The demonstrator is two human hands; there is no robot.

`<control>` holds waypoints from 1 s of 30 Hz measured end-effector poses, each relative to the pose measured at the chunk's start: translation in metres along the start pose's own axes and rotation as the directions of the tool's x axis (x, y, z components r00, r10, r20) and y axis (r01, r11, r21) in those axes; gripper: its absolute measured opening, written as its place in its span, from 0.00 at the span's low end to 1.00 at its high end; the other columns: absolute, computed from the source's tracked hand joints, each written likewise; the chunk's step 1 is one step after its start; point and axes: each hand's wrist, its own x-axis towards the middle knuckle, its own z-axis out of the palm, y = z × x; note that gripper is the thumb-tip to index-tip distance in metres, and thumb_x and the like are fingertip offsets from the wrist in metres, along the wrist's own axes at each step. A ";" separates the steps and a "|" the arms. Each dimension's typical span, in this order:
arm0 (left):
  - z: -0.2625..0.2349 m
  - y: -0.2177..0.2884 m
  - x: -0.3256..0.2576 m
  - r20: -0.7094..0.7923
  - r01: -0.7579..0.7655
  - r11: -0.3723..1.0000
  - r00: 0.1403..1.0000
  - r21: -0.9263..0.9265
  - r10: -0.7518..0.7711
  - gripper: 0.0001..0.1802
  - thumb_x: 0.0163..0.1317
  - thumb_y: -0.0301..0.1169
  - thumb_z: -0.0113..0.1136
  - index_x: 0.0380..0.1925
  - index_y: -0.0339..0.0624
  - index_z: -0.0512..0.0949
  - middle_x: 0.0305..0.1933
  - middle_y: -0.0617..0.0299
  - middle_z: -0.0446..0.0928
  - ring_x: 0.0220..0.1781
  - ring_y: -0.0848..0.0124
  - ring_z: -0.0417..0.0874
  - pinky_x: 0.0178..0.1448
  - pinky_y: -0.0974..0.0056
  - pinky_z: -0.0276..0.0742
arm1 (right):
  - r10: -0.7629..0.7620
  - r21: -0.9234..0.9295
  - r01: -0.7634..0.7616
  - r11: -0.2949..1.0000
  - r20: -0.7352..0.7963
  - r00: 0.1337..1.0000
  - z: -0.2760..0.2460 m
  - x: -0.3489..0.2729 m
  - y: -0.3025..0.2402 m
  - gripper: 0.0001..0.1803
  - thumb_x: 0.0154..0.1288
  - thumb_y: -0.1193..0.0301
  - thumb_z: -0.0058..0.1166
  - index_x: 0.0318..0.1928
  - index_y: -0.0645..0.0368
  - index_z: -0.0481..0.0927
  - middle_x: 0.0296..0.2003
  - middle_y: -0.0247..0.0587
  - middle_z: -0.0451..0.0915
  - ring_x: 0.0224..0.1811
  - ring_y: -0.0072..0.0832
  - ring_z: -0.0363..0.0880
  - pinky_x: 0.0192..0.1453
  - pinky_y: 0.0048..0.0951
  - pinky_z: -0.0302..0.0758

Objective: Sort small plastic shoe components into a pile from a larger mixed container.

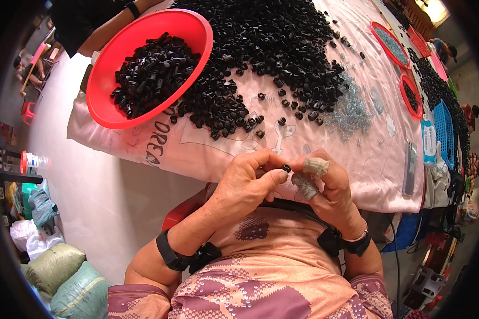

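Close to my body, at the table's near edge, my left hand [250,178] pinches a small black plastic piece [286,168] between thumb and forefinger. My right hand [332,183] is right beside it, with its fingers curled in. Pale cloth finger covers [315,166] wrap that hand's forefinger and thumb. Whatever the right fingertips grip, if anything, is too small or hidden to name. Beyond both hands, a large heap of similar black pieces [271,37] spreads over the pink table cloth [207,154].
A red basin [98,101] full of black pieces stands at the table's left. Small clear bits [351,114] lie right of the heap. Farther right are red trays [375,32], a blue basket [443,133] and a phone-like device [409,170]. Another person's arm [109,32] reaches in behind the basin.
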 end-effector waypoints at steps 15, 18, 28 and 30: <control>-0.004 -0.007 0.000 0.120 0.057 0.987 0.992 -0.149 -0.039 0.09 0.68 0.28 0.57 0.45 0.36 0.78 0.33 0.66 0.78 0.25 0.82 0.75 0.29 0.77 0.70 | 0.389 0.372 -0.353 0.859 -0.024 0.921 0.007 -0.006 0.008 0.12 0.62 0.86 0.56 0.46 0.66 0.80 0.40 0.34 0.75 0.41 0.18 0.77 0.45 0.19 0.75; -0.004 -0.006 0.001 0.206 0.092 0.985 0.977 -0.145 -0.061 0.09 0.68 0.28 0.57 0.44 0.36 0.77 0.32 0.65 0.77 0.24 0.82 0.73 0.28 0.76 0.69 | 0.376 0.212 -0.371 0.904 0.020 0.926 0.005 0.001 0.010 0.14 0.58 0.87 0.56 0.46 0.66 0.80 0.38 0.36 0.76 0.39 0.21 0.79 0.41 0.21 0.75; -0.006 -0.003 0.000 0.360 -0.063 0.985 0.933 0.163 0.000 0.10 0.63 0.27 0.57 0.41 0.33 0.79 0.24 0.65 0.75 0.23 0.78 0.74 0.29 0.69 0.72 | 0.013 -0.144 0.004 0.990 0.114 0.993 0.009 0.058 0.004 0.23 0.48 0.87 0.51 0.47 0.60 0.80 0.36 0.49 0.76 0.34 0.45 0.80 0.35 0.37 0.76; -0.007 -0.003 0.001 0.383 -0.083 0.971 0.923 0.225 -0.010 0.12 0.64 0.29 0.57 0.44 0.35 0.79 0.27 0.65 0.77 0.26 0.80 0.75 0.32 0.71 0.74 | -0.031 -0.166 0.050 0.985 0.118 0.993 0.015 0.070 0.005 0.24 0.47 0.87 0.51 0.48 0.60 0.80 0.35 0.49 0.76 0.34 0.46 0.80 0.36 0.37 0.76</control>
